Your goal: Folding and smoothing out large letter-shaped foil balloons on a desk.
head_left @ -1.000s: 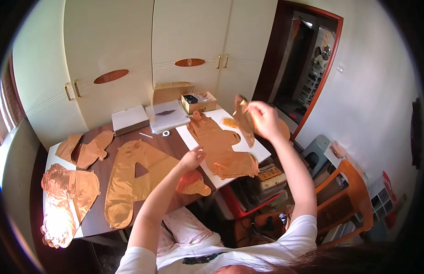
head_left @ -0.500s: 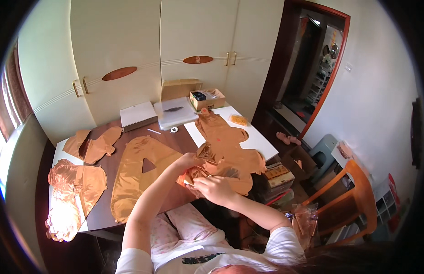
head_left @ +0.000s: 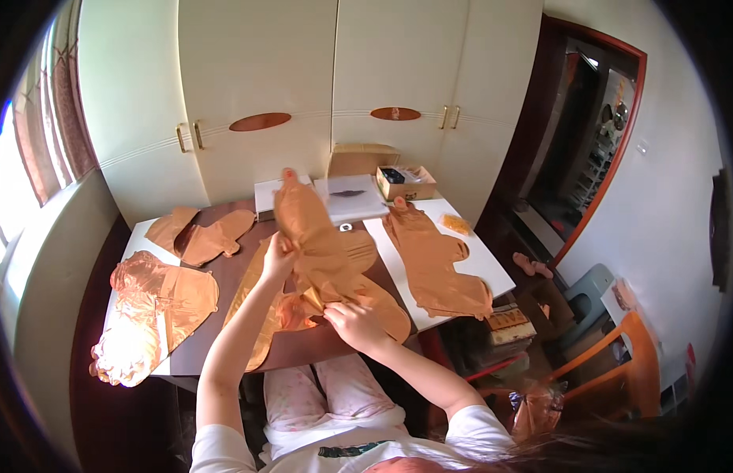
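Note:
A flat, copper-coloured foil balloon (head_left: pixel 311 229) is stretched between my hands above the middle of the table, its narrow end pointing away from me. My left hand (head_left: pixel 279 257) is closed on its left edge. Lower down, my right hand (head_left: pixel 355 325) pinches the near part of it. Beneath the held balloon lies a larger gold foil balloon (head_left: pixel 260 353), mostly covered. To the right, another flat foil balloon (head_left: pixel 433 272) with a lobed outline rests on a white board (head_left: pixel 490 276). Crumpled, shiny foil balloons (head_left: pixel 177 288) lie at the left end, with more foil pieces (head_left: pixel 216 240) behind them.
Along the back of the table (head_left: pixel 212 351) stand a white box (head_left: pixel 272 189), a clear plastic sheet stack (head_left: pixel 350 206) and an open carton (head_left: pixel 404 188). A tape roll (head_left: pixel 346 227) and a yellow packet (head_left: pixel 455 225) lie nearby. A wooden chair (head_left: pixel 638 355) stands right.
My hands have raised one foil balloon and shifted it left, apart from the balloon on the white board. It now covers most of the gold one. My view has swung left.

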The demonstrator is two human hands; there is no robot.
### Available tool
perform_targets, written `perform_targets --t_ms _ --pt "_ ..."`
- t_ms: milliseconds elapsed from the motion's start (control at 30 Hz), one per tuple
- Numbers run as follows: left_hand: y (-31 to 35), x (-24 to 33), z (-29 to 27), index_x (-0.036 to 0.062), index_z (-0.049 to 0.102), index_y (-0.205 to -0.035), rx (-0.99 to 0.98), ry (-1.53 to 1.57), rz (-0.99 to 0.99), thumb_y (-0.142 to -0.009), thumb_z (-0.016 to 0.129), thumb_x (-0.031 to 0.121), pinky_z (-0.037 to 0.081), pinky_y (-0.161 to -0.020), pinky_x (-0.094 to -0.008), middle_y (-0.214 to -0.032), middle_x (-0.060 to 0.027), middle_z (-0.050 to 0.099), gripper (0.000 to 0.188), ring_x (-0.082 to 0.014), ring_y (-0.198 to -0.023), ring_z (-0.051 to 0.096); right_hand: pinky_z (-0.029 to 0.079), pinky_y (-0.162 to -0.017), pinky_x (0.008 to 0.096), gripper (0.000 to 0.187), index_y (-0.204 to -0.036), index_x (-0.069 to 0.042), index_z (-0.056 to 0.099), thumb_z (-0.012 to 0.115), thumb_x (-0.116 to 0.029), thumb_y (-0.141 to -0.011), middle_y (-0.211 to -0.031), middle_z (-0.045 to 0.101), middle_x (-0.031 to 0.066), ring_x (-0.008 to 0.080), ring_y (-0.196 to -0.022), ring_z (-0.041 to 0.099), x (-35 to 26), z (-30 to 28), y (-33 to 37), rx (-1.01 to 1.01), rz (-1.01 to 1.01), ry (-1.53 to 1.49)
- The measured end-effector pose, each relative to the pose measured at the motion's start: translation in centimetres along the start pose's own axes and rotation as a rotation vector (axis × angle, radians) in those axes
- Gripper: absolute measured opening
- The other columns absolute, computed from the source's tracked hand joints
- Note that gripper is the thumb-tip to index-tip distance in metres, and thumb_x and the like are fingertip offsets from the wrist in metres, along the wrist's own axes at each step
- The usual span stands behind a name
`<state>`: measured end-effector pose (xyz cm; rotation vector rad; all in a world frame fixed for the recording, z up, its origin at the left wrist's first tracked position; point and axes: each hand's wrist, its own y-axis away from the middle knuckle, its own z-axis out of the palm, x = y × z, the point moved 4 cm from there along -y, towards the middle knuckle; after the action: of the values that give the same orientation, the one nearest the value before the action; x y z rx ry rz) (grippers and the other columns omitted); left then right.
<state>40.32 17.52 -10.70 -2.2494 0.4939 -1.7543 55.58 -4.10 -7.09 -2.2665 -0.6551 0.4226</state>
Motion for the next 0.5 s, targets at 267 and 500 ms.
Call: perform_targets --t_ms 267,500 --pt "2.7 -5.8 -4.5 -0.0007 0.018 -0.139 0.113 -0.644 -0.003 -0.072 0.065 0.026 0.052 -0.063 -0.0431 -0.08 -0.0241 0.063 0.086 -0.0385 -0.071 0.064 0.05 -0.069 0.0372 0.015 -0.082 -0.01 0.062 0.063 -0.025 -0.078 -0.084 0.064 0.0031 0.021 -0.082 0.063 -2.1 6.3 0.6 -0.259 0.001 -0.108" --pt "4.5 -0.8 -3.2 0.0068 0.03 -0.137 -0.039 -0.881 -0.009 -0.068 0.07 0.036 0.034 -0.097 -0.0487 -0.132 -0.0208 0.039 0.084 -0.0368 -0.124 0.035 0.046 -0.084 0.0387 0.025 -0.094 -0.009 0.064 0.064 -0.029 -0.079 -0.104 0.063 0.0073 0.0246 -0.101 0.058 -2.1 4.7 2.5 -0.321 0.036 -0.135"
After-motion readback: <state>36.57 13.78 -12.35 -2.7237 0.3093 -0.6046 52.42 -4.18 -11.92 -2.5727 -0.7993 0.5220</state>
